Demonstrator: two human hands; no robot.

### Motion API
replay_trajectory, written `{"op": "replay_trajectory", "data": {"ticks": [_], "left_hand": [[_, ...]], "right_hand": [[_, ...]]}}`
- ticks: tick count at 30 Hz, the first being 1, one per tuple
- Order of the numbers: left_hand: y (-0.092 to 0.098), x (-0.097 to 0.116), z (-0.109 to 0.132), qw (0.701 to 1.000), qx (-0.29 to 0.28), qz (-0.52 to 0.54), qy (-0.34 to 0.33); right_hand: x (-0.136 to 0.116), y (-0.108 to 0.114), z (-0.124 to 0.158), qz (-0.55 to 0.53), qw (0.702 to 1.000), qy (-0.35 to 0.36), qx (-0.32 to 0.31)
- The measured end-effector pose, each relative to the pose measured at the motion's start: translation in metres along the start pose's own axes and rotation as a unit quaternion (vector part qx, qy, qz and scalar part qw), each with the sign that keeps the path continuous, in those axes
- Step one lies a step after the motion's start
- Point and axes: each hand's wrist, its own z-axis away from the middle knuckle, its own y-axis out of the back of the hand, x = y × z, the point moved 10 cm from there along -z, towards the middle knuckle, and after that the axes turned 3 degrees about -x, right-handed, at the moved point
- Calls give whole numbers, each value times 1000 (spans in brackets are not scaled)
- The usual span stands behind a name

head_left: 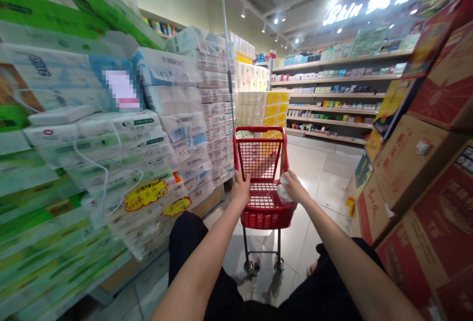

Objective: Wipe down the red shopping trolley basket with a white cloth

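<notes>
Red plastic cart (269, 220) stands near, between tissue packs (173, 99) at left and cartons (404, 160) at right. Left hand (241, 190) curls round its left side; right hand (294, 187) pinches white cloth (283, 191) at its right. Work seems under way; what remains cannot be told.

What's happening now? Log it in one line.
left hand: holding cart, left side; right hand: holding white wad, cart's right side; cart: upright on floor; packs: stacked left; cartons: stacked right

The tiled floor (334, 175) carries a red shopping cart (266, 219), standing on its wheels (280, 264). Wall shelves (332, 95) bear rows of small goods (327, 104), seemingly boxed or bottled.
</notes>
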Motion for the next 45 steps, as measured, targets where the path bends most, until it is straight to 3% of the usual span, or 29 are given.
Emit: {"op": "replay_trajectory", "data": {"ticks": [4,8,11,16,21,27,34,37,41,45], "left_hand": [[8,2,8,1000,20,10,-14],[27,9,16,996,80,24,-42],[32,18,17,993,91,30,-74],[27,22,16,996,67,28,-55],[27,31,21,994,80,35,-67],[31,32,23,992,91,53,-76],[32,29,20,991,108,61,-53],[34,25,19,990,114,76,-45],[37,23,20,986,127,94,-47],[37,25,20,985,124,111,-38]], "right_hand": [[5,-2,-17,-16,999,-19,28],[2,0,-11,-37,997,-26,57],[3,3,9,-49,996,-29,63],[-8,12,69,-69,995,-18,71],[-52,31,112,16,994,0,111],[-115,32,114,154,984,29,81],[-179,1,116,172,981,76,52],[-195,-10,121,169,978,118,40],[-183,-1,129,162,974,160,19],[-133,28,137,173,976,130,34]]}}
